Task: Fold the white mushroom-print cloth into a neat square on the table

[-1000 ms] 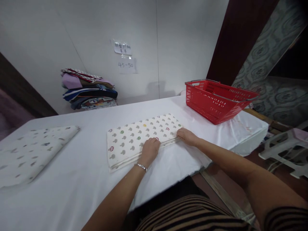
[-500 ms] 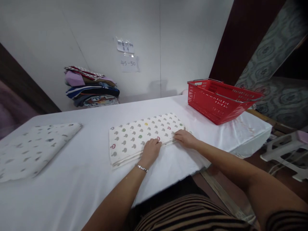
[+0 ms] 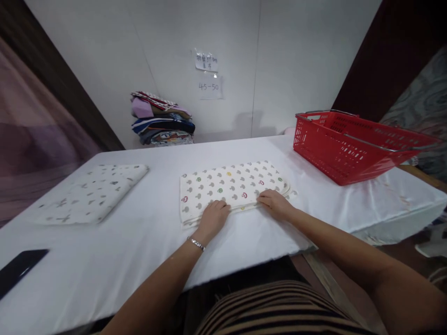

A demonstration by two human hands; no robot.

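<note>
1. the mushroom-print cloth (image 3: 230,184) lay folded flat in front of the person, near the front edge of the white-covered table (image 3: 150,260), its long side running across the view. that spot put it within easy reach of both arms, which was probably why it lay there.

2. the left hand (image 3: 213,216) rested at the near edge of the cloth, left of the middle. its fingers were gently bent and close together, tips over the top layer. whether the thumb pinched from beneath could not be told.

3. the right hand (image 3: 275,203) was at the same edge, farther right, with its fingers curled in and the tips touching the fabric. how firmly they had hold of it, if at all, did not show.

4. the hands stood apart along that edge, where several layers showed one above another; a touch at two places seemed suited to keeping them level. at the right end the layers bulged a little and a patterned corner stuck out.

5. a second printed cloth (image 3: 94,193) lay to the left, well apart from both hands, which left working space between. nearer on that side was a dark, flat object (image 3: 21,270), cut off by the frame.

6. the red basket (image 3: 349,151) stood at the right, its handles lowered onto the rim, perhaps so that its top was unobstructed.

7. a fabric stack (image 3: 162,123) was by the wall behind; its base was hidden.
</note>
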